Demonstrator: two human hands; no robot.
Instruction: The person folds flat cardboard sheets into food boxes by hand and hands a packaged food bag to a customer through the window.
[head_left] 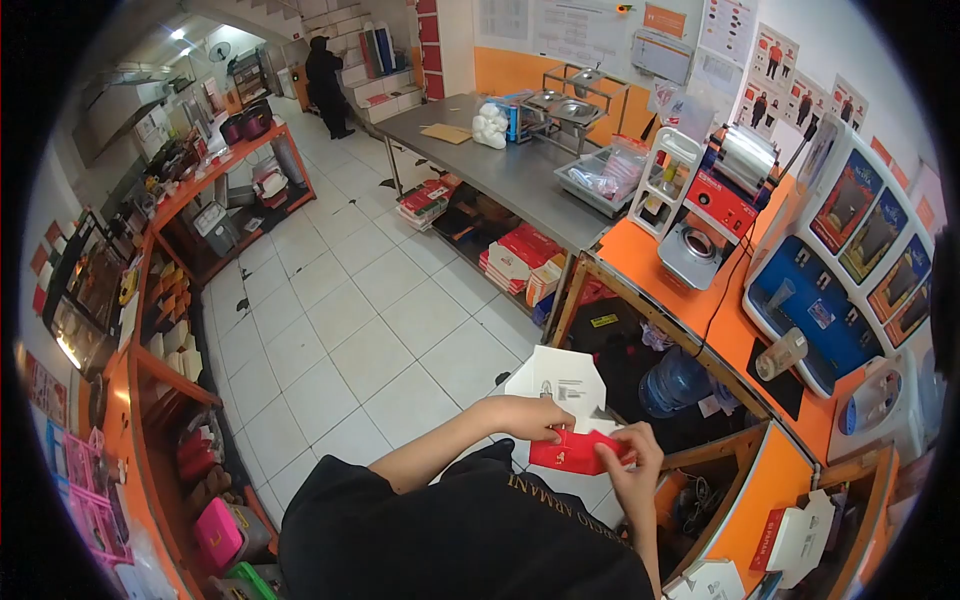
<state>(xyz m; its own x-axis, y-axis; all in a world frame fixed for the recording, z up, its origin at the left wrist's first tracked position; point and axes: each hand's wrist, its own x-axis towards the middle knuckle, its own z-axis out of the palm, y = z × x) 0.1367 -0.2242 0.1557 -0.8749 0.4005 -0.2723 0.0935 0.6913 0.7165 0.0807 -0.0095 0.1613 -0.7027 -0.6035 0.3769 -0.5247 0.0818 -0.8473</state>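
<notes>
A red and white cardboard food box (565,452) is partly folded in front of my body, its white lid flap (560,385) standing up on the far side. At the box's left, my left hand (532,416) is closed on the edge, fingers reaching inside. My right hand (633,458) pinches the right corner of the red front panel between thumb and fingers. The box is held in the air above the tiled floor.
On the orange counter (745,500) to the right lie more folded cartons (795,540). A cup-sealing machine (715,200) and a drink dispenser (830,300) stand farther along it. A water jug (672,383) sits below. A person in black (325,88) stands far back.
</notes>
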